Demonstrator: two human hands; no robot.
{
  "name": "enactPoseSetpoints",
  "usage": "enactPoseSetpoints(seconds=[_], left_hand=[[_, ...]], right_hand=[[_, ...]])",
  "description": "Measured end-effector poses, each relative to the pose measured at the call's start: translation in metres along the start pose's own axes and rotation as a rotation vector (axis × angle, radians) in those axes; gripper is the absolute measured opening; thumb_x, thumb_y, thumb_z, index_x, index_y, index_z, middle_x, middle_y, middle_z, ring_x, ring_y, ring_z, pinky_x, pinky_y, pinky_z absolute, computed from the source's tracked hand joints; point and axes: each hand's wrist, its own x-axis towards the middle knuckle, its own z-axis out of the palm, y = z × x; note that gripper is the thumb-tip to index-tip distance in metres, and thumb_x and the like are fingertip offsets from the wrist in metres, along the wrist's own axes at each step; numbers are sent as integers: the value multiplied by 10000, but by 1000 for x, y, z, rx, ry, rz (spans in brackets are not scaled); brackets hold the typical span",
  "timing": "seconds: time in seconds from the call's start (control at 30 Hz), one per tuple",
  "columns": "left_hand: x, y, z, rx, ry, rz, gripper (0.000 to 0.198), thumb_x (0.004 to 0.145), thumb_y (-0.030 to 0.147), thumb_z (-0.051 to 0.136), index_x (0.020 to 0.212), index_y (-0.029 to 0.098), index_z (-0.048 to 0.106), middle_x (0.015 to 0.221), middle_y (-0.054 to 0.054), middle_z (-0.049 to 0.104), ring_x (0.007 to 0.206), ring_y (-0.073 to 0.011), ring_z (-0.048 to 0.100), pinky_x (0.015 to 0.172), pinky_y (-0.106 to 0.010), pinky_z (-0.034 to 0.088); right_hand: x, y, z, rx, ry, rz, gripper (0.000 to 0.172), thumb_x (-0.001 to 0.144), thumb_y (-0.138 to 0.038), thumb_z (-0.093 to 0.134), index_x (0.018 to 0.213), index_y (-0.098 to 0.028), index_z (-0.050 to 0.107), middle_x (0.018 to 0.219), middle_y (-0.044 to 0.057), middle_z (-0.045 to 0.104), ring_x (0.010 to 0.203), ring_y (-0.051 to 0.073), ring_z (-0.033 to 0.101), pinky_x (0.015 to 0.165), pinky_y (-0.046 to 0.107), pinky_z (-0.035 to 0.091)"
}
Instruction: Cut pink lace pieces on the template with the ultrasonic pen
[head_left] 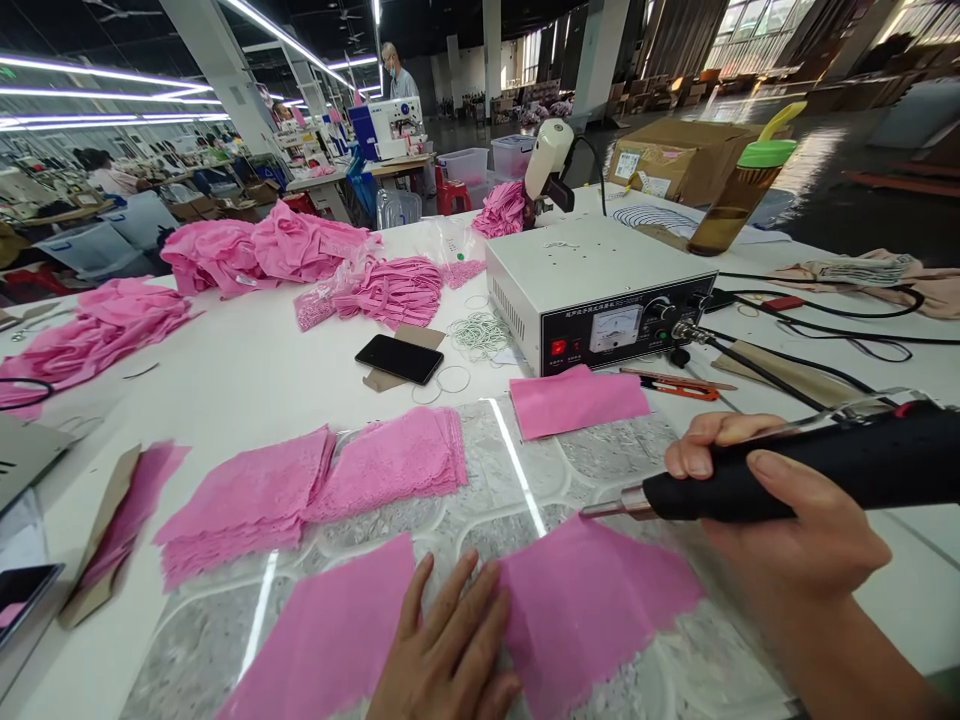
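My right hand (pixel 795 490) is wrapped round a black ultrasonic welding gun (pixel 832 455) with a metal tip. That tip meets the top corner of a pink fabric piece (pixel 592 610) lying on a grey marbled mat (pixel 202 640). Flat and with fingers stretched, my left hand (pixel 454 640) rests between this piece and a second pink fabric piece (pixel 337 630), its fingers touching the right one's edge. Behind them are two stacks of pink lace-edged fabric (pixel 240 490) side by side. A folded pink cloth (pixel 577 402) lies at the mat's far edge.
A control box (pixel 585 290) with a dial stands behind the mat, cables running right. Orange snips (pixel 679 386), a phone (pixel 399 358), elastic loops (pixel 480 335) and pink fabric heaps (pixel 262 250) lie on the table. A bottle (pixel 739 200) stands back right. A person (pixel 399 75) is farther off.
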Motion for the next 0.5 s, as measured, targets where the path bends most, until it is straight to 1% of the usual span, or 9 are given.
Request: enactPoseSetpoints(seconds=[0.13, 0.23, 0.3, 0.4, 0.5], left_hand=[[-2, 0, 1, 2, -10, -13, 304, 998, 301, 489, 1185, 122, 648, 1235, -84, 672, 1376, -249, 417, 1218, -492, 116], [-7, -3, 5, 30, -18, 12, 309, 974, 313, 542, 1205, 131, 638, 1268, -97, 651, 1383, -255, 403, 1216, -487, 139], [-12, -7, 9, 55, 0, 40, 305, 962, 315, 563, 1198, 139, 642, 1287, -96, 639, 1398, -260, 374, 1215, -485, 145], [-16, -14, 15, 88, 33, 85, 285, 970, 323, 544, 1177, 160, 655, 1311, -84, 625, 1410, -261, 348, 1215, -488, 148], [-18, -18, 17, 99, 38, 106, 285, 980, 332, 524, 1175, 173, 657, 1324, -74, 617, 1405, -254, 355, 1216, -480, 155]], right_hand=[[2, 1, -2, -7, -32, -41, 62, 645, -259, 670, 666, -201, 657, 722, 21, 532, 542, 135, 497, 481, 304, 482], [1, 3, 0, 2, -63, -56, 78, 675, -276, 692, 673, -207, 656, 729, 14, 540, 559, 138, 514, 486, 298, 495], [2, 4, 1, 13, -69, -49, 76, 694, -275, 694, 682, -213, 652, 741, 10, 542, 570, 138, 519, 499, 298, 501], [3, 2, -1, 47, -46, -46, 60, 704, -266, 681, 696, -217, 648, 758, 11, 542, 577, 137, 520, 515, 302, 503], [3, -4, -8, 80, -6, -59, 45, 702, -257, 664, 698, -214, 649, 749, 15, 531, 565, 135, 512, 499, 296, 489]])
